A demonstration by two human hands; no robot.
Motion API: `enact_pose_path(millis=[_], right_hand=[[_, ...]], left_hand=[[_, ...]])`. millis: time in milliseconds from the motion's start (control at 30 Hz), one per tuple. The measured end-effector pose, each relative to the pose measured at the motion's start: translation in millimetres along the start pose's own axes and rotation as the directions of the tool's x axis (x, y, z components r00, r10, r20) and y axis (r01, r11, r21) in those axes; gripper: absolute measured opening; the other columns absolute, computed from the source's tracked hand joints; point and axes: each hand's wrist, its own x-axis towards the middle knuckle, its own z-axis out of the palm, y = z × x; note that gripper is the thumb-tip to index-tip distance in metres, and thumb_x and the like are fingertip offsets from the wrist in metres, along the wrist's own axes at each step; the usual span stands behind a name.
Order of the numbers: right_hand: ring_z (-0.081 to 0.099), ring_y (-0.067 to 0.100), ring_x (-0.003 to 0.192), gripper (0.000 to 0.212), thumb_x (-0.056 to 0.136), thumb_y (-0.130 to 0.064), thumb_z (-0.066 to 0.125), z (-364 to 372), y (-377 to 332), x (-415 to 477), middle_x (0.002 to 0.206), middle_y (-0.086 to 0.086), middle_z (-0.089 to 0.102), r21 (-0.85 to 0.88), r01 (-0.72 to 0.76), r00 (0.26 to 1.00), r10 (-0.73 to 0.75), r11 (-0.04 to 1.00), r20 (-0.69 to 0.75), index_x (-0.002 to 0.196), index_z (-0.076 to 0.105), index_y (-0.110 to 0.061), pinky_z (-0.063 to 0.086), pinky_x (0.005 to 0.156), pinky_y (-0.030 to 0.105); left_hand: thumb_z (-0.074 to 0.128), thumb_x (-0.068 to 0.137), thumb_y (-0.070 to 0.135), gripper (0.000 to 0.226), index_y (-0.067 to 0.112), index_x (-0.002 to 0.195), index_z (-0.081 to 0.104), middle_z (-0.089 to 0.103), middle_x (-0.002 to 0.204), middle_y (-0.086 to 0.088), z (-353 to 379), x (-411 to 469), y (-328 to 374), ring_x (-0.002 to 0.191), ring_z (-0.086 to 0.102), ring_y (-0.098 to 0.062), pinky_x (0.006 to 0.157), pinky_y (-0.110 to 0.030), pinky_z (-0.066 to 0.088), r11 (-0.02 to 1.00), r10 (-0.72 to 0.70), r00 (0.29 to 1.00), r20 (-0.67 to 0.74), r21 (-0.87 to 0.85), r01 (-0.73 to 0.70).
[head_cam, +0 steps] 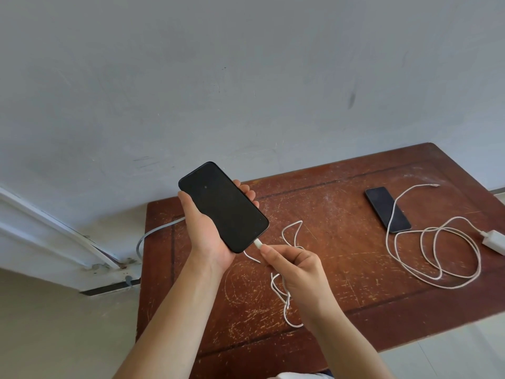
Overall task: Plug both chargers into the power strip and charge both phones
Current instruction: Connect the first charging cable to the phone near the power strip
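Right hand point(297, 266) fingertips pinched the white plug point(258, 245) at the phone point(223, 206) bottom port; left hand point(207, 231) gripped the phone above the table point(341, 310). Judgement: push straight along the phone's axis, toward 10 o'clock, no wiggle. Second phone point(387, 209) and loose cable point(434, 253) lay at 3 o'clock.

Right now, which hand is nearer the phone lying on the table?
Right. The right hand pinches a cable plug, with bare table between it and the phone on the table. The left hand, holding the other phone, sits farther away.
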Motion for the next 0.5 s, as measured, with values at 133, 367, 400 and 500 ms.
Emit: enact_pose_path(millis=[133, 367, 400, 500], right_hand=[[0.059, -0.001, 0.058, 0.034, 0.071, -0.052, 0.077, 4.1, 3.2, 1.8, 0.068, -0.004, 0.073, -0.017, 0.007, 1.0, -0.007, 1.0, -0.029, 0.082, 0.084, -0.021, 0.047, 0.058, 0.011], [0.048, -0.002, 0.044, 0.02, 0.089, -0.041, 0.073, 1.5, 1.8, 6.5, 0.062, -0.007, 0.066, -0.071, -0.033, 0.996, 0.039, 0.997, 0.084, 0.088, 0.083, -0.023, 0.039, 0.047, 0.008], [0.047, -0.001, 0.045, 0.02, 0.09, -0.041, 0.072, 1.2, 2.0, 7.9, 0.062, -0.007, 0.064, -0.069, -0.037, 0.994, 0.044, 0.997, 0.101, 0.091, 0.083, -0.024, 0.038, 0.046, 0.009], [0.06, 0.005, 0.06, 0.024, 0.089, -0.042, 0.071, 1.1, 4.4, 12.1, 0.074, -0.003, 0.074, 0.002, -0.05, 0.995, 0.05, 0.999, 0.082, 0.099, 0.082, -0.023, 0.049, 0.059, 0.014]], left_hand=[[0.024, 0.09, 0.081, 0.085, 0.013, 0.112, 0.069, 0.071, 0.104, -0.012, -2.4, 1.5, -0.2, 0.098, 0.07, -0.027, 0.088, -0.045, 0.056, 1.0, 0.007, 1.0, -0.012, 0.014, -0.007], [0.029, 0.093, 0.077, 0.081, 0.011, 0.119, 0.067, 0.07, 0.113, -0.015, -8.2, 4.0, 8.7, 0.107, 0.068, -0.031, 0.092, -0.047, 0.054, 0.998, -0.042, 0.999, 0.017, 0.043, 0.042], [0.033, 0.092, 0.077, 0.079, 0.01, 0.12, 0.065, 0.069, 0.114, -0.015, -8.4, 4.1, 11.3, 0.106, 0.068, -0.031, 0.093, -0.048, 0.053, 0.998, -0.054, 0.998, 0.026, 0.042, 0.053], [0.043, 0.09, 0.075, 0.076, 0.011, 0.125, 0.064, 0.069, 0.118, -0.017, -13.1, 4.3, 14.4, 0.107, 0.068, -0.033, 0.095, -0.049, 0.052, 0.994, -0.09, 0.995, 0.036, 0.069, 0.088]])
